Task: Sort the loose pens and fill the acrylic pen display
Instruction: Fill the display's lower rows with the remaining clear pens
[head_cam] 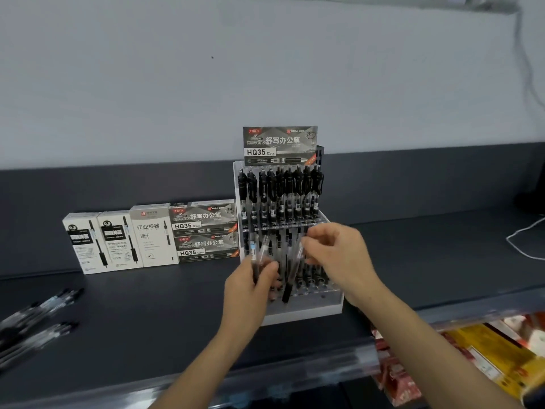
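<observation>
My left hand (250,280) is gripping a pen bundle (261,246), my right hand (336,249) pinching one pen (291,277) at the acrylic pen display (309,312). The upper tier is looking full, the lower partly; loose pens (38,314) are lying at left.

One wide view from the person's head looks forward and slightly down, near the pen display (303,315) at the centre of the dark shelf (147,320), the wall (206,84) far behind it
</observation>
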A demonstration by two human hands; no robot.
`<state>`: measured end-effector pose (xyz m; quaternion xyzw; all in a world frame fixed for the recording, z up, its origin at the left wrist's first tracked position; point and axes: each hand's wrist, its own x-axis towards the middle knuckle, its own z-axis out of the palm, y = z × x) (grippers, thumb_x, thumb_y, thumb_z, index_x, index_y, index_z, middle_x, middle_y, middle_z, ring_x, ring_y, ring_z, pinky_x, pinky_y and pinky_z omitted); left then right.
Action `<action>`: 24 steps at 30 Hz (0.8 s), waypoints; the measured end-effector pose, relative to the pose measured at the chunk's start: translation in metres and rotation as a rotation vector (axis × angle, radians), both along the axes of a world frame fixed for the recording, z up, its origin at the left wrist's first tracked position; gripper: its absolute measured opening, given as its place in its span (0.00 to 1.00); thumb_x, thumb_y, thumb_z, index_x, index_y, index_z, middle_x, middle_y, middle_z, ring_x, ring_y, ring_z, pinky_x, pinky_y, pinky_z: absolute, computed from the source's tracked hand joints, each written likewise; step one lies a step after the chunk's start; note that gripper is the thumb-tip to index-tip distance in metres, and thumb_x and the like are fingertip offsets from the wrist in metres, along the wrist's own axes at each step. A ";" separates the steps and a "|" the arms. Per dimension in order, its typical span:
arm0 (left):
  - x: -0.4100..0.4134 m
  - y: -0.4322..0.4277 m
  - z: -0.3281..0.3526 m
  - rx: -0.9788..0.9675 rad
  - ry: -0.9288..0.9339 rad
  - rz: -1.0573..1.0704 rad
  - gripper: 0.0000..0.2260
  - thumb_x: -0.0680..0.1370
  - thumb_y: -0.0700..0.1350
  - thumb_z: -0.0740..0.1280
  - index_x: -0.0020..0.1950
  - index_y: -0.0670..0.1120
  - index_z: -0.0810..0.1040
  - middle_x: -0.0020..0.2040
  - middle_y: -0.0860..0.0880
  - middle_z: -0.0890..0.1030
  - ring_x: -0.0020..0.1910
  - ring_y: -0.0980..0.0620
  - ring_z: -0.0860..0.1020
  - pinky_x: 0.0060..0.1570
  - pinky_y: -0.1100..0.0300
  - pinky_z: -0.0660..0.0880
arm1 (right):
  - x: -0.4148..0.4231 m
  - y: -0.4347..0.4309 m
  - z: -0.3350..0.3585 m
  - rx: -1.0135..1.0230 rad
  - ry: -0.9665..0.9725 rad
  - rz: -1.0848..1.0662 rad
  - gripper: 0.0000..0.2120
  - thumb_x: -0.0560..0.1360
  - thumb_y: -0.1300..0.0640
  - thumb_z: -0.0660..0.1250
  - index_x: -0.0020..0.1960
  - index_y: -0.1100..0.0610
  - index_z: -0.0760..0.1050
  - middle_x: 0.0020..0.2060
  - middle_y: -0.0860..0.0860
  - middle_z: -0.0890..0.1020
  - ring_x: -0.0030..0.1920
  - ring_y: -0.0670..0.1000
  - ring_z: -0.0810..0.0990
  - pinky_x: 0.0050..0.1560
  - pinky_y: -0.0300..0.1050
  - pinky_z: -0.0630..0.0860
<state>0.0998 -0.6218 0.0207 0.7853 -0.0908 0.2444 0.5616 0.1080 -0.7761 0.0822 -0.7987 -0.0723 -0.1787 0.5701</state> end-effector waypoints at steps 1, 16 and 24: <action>0.001 0.001 0.000 0.004 -0.003 0.028 0.06 0.79 0.45 0.64 0.43 0.47 0.76 0.34 0.50 0.81 0.30 0.59 0.78 0.31 0.65 0.74 | 0.002 -0.002 0.001 -0.028 -0.054 -0.061 0.02 0.74 0.59 0.69 0.45 0.55 0.80 0.36 0.48 0.83 0.38 0.46 0.82 0.42 0.37 0.80; -0.003 0.007 0.004 0.051 -0.001 0.045 0.20 0.78 0.57 0.57 0.40 0.40 0.71 0.29 0.47 0.70 0.28 0.54 0.67 0.31 0.57 0.68 | 0.027 0.011 -0.029 -0.343 -0.130 -0.116 0.05 0.76 0.58 0.67 0.50 0.57 0.81 0.37 0.44 0.79 0.39 0.41 0.77 0.41 0.28 0.72; -0.004 0.005 0.006 0.053 0.003 0.005 0.16 0.81 0.47 0.60 0.39 0.37 0.71 0.28 0.46 0.71 0.27 0.53 0.68 0.30 0.57 0.68 | 0.025 0.010 -0.028 -0.411 -0.124 -0.135 0.07 0.76 0.57 0.67 0.52 0.57 0.81 0.43 0.48 0.83 0.41 0.44 0.78 0.47 0.35 0.76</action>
